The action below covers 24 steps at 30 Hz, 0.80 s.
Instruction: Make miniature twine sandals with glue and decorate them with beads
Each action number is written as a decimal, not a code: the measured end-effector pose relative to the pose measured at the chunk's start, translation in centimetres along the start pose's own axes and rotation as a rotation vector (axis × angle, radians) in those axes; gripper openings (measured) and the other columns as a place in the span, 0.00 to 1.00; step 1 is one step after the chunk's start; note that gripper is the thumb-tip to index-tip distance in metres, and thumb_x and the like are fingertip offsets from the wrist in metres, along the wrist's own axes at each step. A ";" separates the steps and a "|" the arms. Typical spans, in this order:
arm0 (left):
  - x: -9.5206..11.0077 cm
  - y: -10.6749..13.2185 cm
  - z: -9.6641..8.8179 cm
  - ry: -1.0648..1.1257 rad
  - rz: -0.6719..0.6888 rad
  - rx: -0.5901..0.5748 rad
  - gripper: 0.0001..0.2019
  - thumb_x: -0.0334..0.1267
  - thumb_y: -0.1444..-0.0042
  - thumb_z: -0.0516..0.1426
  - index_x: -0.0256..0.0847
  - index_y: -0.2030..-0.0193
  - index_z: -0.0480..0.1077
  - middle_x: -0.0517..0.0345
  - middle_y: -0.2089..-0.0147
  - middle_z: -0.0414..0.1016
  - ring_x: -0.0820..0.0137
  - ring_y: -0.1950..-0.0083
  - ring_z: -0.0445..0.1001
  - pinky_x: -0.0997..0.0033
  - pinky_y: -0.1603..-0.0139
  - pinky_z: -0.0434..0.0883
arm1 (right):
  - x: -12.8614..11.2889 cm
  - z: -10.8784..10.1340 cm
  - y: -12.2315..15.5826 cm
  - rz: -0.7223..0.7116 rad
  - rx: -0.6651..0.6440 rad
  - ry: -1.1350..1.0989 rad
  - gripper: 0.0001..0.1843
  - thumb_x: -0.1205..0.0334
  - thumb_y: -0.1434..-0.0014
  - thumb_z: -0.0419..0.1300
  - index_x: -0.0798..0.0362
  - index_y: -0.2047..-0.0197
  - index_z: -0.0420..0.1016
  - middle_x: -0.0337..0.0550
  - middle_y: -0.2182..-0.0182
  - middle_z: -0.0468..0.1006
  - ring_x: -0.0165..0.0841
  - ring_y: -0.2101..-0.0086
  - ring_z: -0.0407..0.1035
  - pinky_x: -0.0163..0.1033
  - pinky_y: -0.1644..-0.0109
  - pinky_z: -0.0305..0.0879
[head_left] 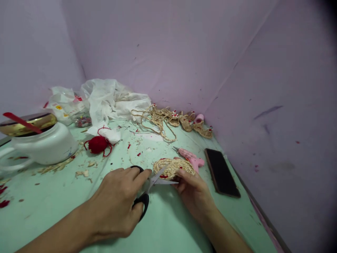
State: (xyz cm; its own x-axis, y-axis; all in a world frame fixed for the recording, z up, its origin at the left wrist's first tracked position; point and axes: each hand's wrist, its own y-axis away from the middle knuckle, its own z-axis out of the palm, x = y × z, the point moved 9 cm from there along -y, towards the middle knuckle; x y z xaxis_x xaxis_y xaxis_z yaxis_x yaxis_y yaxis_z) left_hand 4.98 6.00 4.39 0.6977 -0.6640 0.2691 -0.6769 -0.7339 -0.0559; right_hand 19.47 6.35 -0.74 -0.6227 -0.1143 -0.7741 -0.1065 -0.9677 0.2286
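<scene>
My left hand (121, 200) has its fingers in the black handles of a pair of scissors (154, 181). The blades stand apart at the near left edge of a coiled straw-rope piece (170, 168), one over it and one below. Bits of red show along that edge. My right hand (196, 191) pinches the piece at its right side, thumb on top. Just beyond it lies a pink glue gun (188, 154), its nozzle toward the left.
A dark phone (222, 172) lies at the right. Red yarn (97, 144) and a white pot (47, 144) stand left among straw scraps. Plastic bags (105, 98), loose braided rope (158, 119) and small woven pieces (186, 122) line the wall.
</scene>
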 end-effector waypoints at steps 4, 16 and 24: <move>0.1 -0.1 0.4 -0.025 -0.010 -0.070 0.26 0.35 0.54 0.50 0.39 0.45 0.59 0.47 0.59 0.70 0.59 0.61 0.69 0.57 0.61 0.66 | 0.3 0.3 0.0 -0.011 -0.019 -0.005 0.11 0.66 0.54 0.62 0.55 0.64 0.73 0.43 0.70 0.78 0.33 0.72 0.70 0.34 0.74 0.65; 0.3 0.0 0.6 -0.065 -0.051 -0.151 0.21 0.34 0.55 0.49 0.36 0.51 0.62 0.46 0.60 0.71 0.58 0.62 0.70 0.55 0.61 0.67 | 0.4 1.2 0.4 -0.031 -0.056 0.042 0.16 0.67 0.52 0.59 0.53 0.57 0.70 0.43 0.66 0.78 0.36 0.67 0.72 0.38 0.68 0.69; 0.2 0.1 0.8 -0.067 -0.051 -0.228 0.18 0.31 0.56 0.48 0.38 0.55 0.62 0.49 0.65 0.73 0.58 0.66 0.72 0.61 0.69 0.65 | 0.9 1.0 0.8 -0.033 -0.061 0.099 0.15 0.67 0.49 0.58 0.50 0.56 0.68 0.40 0.65 0.78 0.35 0.67 0.72 0.37 0.71 0.70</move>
State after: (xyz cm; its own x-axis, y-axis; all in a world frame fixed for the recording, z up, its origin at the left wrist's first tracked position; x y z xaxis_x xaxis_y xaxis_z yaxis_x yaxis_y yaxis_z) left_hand 5.30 5.68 3.70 0.7409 -0.6407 0.2015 -0.6708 -0.7203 0.1765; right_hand 18.08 5.67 -0.64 -0.5397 -0.1013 -0.8357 -0.0763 -0.9828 0.1684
